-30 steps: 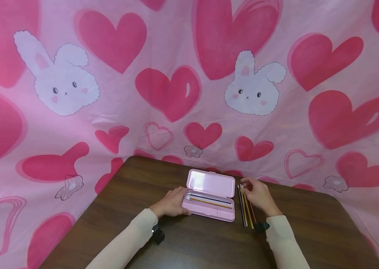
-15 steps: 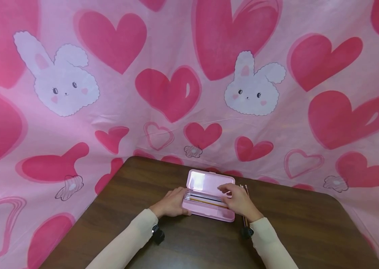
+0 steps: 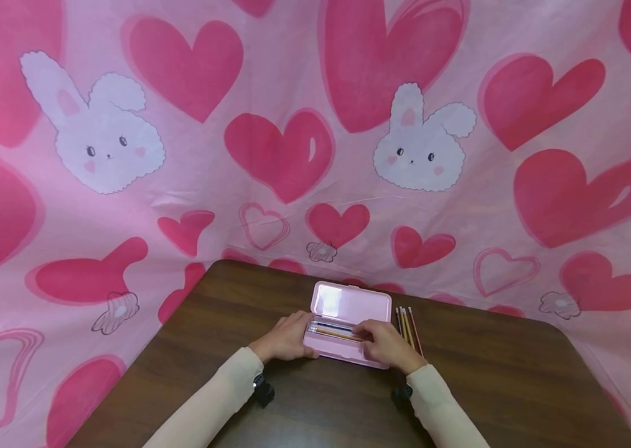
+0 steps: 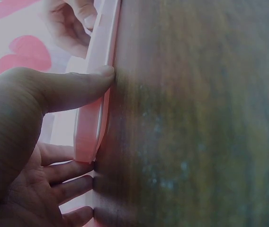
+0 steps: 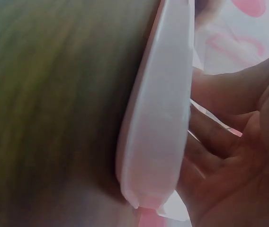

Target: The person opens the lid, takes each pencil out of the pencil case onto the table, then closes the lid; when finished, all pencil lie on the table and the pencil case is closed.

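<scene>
Over pink case (image 3: 357,305), right hand (image 3: 384,344), moved from pencils (image 3: 406,323)

Softly lit, with white glare on the open lid (image 3: 351,303) and faint sheen toward the bench's (image 3: 315,417) near side; hazy, blurred in both wrist views.

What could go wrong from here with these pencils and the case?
The loose pencils lie right beside the right hand, so it might brush them and roll them across the table. That hand is over the open case, where it could jostle the pencils inside. The left hand holds the case's left end; if that slackened, a nudge might shift the case.
</scene>
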`<state>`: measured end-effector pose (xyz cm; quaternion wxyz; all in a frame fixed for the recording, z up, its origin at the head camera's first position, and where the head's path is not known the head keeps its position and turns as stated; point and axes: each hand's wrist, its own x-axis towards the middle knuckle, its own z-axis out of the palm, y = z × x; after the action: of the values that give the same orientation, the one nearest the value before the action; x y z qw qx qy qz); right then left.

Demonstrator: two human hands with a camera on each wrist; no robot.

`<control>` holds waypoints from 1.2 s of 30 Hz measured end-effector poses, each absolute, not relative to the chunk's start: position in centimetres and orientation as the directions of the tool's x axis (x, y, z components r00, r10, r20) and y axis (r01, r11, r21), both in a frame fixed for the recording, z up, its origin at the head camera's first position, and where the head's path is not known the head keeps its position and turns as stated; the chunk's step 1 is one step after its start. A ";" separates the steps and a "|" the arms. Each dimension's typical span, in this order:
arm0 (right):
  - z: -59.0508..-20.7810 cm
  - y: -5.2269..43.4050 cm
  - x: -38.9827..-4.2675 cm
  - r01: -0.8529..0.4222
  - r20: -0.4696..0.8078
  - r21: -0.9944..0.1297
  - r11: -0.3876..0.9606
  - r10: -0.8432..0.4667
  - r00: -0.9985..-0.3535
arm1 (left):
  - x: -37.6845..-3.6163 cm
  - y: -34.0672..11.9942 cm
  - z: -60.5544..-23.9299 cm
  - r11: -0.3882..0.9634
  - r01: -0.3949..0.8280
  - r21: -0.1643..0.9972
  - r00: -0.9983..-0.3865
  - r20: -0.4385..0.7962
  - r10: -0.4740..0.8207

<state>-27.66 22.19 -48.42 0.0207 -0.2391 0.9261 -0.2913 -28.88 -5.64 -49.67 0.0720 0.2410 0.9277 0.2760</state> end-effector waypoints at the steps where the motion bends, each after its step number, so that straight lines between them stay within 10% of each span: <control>1: -48.4 22.2 -27.7 -0.430 0.100 -0.552 0.715 -0.455 -0.885 | -28.9 -5.6 -49.6 0.731 0.405 0.549 -0.874 -0.002 0.486; 36: -48.7 22.4 -28.2 -0.411 0.041 -0.584 0.700 -0.480 -0.876 | -28.9 -5.7 -49.7 0.731 0.400 0.552 -0.875 -0.006 0.484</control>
<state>-28.24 22.44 -48.73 0.0571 -0.2419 0.9202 -0.3024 -28.89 -5.68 -49.67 0.0750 0.2383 0.9274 0.2785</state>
